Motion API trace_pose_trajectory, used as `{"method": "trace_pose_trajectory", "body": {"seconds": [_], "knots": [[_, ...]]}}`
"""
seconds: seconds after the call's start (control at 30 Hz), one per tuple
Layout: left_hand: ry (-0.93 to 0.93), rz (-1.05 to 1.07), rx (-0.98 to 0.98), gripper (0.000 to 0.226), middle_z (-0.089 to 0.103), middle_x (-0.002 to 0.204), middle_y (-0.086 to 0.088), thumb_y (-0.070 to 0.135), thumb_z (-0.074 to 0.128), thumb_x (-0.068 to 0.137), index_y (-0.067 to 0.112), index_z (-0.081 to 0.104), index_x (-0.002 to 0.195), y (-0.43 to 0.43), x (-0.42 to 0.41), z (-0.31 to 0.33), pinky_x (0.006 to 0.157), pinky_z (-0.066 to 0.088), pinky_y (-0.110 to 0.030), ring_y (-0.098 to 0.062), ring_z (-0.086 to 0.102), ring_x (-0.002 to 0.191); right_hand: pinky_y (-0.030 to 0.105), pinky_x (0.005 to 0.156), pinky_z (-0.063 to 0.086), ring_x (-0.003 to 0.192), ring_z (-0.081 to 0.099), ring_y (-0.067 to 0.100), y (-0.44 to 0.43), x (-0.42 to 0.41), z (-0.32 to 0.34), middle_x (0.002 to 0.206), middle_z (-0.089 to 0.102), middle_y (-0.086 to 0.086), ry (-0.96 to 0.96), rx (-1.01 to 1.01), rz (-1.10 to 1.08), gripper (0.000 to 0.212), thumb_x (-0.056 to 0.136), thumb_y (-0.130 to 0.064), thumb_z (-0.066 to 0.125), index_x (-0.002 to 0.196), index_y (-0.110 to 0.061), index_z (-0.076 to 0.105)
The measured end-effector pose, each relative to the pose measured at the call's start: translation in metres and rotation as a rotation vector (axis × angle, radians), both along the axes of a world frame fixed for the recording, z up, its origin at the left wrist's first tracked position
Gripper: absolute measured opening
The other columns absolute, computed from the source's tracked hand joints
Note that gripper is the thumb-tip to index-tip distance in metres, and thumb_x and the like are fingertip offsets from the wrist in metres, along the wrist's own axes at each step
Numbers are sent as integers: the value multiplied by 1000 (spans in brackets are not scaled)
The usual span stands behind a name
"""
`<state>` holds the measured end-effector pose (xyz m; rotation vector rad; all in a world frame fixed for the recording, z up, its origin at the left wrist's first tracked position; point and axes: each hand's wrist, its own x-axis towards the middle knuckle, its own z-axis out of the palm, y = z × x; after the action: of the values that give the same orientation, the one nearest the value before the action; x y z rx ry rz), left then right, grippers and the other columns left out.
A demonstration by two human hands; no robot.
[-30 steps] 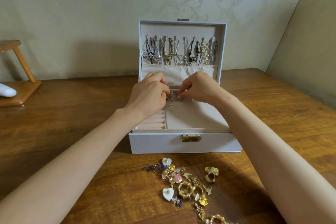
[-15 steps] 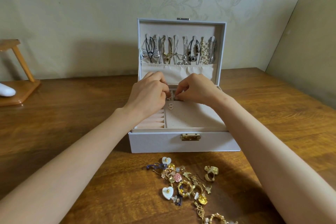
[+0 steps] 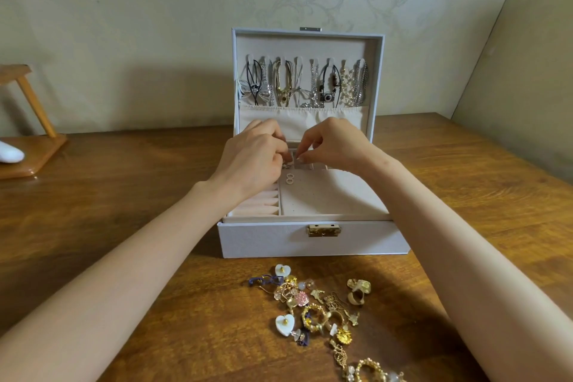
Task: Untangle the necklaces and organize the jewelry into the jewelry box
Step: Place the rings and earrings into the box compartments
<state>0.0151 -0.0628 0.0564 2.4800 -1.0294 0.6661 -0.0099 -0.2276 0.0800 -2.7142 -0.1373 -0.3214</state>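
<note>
A white jewelry box (image 3: 263, 239) stands open on the wooden table, with several necklaces (image 3: 304, 84) hanging on hooks inside its lid. Both my hands hover over the small back compartments of the tray. My left hand (image 3: 251, 158) has its fingers curled, and what they hold is hidden. My right hand (image 3: 331, 146) pinches something tiny at its fingertips. A pair of small white hoop earrings (image 3: 290, 178) lies on the beige tray pad. A pile of gold and pearl jewelry (image 3: 322, 310) lies on the table in front of the box.
A wooden stand (image 3: 28, 146) with a white object (image 3: 11, 154) on its base sits at the far left. The wall rises close behind the box, and a side wall angles in at the right. Bare tabletop (image 3: 124, 195) lies left of the box.
My right hand has shifted slightly left and up toward my left hand, fingertips now meeting over the back compartments. The box and jewelry pile stay put.
</note>
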Motion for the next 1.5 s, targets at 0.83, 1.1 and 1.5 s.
{"method": "trace_pose_trajectory", "body": {"seconds": [0.83, 1.1, 1.5], "knots": [[340, -518, 339, 41, 15, 139, 26, 56, 78, 59, 27, 62, 83, 50, -91, -3, 101, -2, 0, 7, 7, 131, 19, 52, 48, 53, 60, 12, 14, -134, -17, 66, 67, 1, 358, 229, 455, 6, 77, -16, 76, 80, -16, 71], [249, -549, 449, 41, -2, 151, 23, 59, 78, 58, 36, 47, 72, 47, -99, -10, 106, -6, -10, -2, -2, 134, 23, 70, 47, 72, 58, 6, 20, -137, -18, 91, 68, -2, 556, 23, 493, 27, 71, -31, 80, 95, -25, 68], [261, -576, 245, 32, 25, 146, 17, 55, 67, 73, 24, 59, 76, 44, -103, -12, 108, 7, -10, 1, 13, 135, 33, 70, 51, 73, 58, 15, 3, -139, -8, 88, 62, -2, 548, 58, 495, 26, 82, -12, 68, 104, -26, 67]]}}
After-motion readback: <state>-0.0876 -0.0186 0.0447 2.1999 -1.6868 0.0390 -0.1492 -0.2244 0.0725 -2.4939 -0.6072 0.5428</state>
